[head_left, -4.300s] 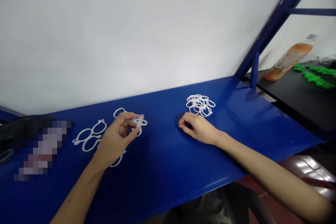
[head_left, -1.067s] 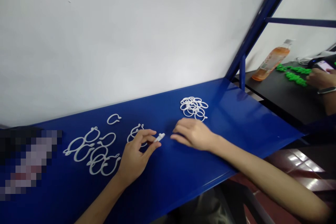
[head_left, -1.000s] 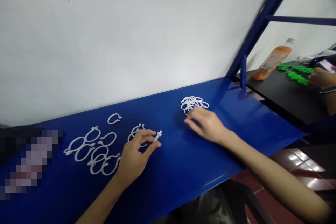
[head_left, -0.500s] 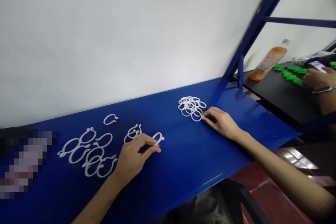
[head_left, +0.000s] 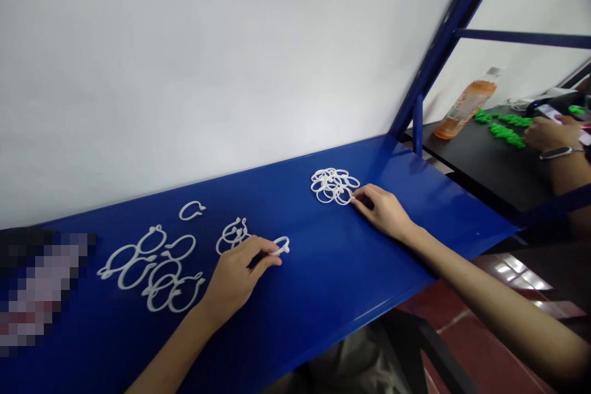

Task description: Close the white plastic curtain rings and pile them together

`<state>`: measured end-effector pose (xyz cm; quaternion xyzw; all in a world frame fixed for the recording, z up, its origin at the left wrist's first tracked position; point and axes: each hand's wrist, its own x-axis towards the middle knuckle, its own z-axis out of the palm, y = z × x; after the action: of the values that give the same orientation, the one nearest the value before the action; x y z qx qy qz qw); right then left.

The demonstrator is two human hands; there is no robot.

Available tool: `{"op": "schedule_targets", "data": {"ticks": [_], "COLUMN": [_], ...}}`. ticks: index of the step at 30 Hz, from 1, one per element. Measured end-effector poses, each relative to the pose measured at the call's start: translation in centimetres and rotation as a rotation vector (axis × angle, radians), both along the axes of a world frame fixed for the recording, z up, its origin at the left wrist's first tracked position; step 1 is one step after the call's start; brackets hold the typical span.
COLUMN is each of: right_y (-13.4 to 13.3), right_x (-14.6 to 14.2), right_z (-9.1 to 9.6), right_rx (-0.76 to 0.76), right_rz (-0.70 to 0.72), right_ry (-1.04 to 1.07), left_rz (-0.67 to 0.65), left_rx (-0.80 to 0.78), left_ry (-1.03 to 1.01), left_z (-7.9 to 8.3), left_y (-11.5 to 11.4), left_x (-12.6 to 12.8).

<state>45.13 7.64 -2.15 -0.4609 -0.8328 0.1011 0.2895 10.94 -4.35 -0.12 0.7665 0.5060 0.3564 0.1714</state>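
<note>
Our left hand (head_left: 240,271): arm outstretched, fingertips pinching one white clasp ring (head_left: 286,249), left of the ring pile (head_left: 332,184) | our right hand (head_left: 382,212): fingers curled at the pile's right edge, we can't tell its hold

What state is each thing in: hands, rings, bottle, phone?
Held ring, looks closed
Left hand, pinching it
Piled rings, overlapping, mostly look closed
Right hand, fingertips at the pile's edge, grip unclear
Scattered rings, several open
Bottle, capped, orange liquid inside
Phone, screen lit
</note>
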Motion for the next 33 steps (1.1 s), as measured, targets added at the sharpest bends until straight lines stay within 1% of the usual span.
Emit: {"op": "schedule_targets", "data": {"ticks": [24,33], "right_y": [-0.12,-0.02], "right_x": [0.0,-0.04], "right_z": [-0.03,-0.01], "right_rx": [-0.032,0.005], "right_rz": [-0.028,-0.015], "right_ry": [0.04,0.005], "left_rz": [0.004,0.008], "left_rx": [0.016,0.01], "left_ry": [0.031,0.036], "left_z": [0.07,0.26], "left_y": [0.07,0.02], "left_x": [-0.13,-0.04]}}
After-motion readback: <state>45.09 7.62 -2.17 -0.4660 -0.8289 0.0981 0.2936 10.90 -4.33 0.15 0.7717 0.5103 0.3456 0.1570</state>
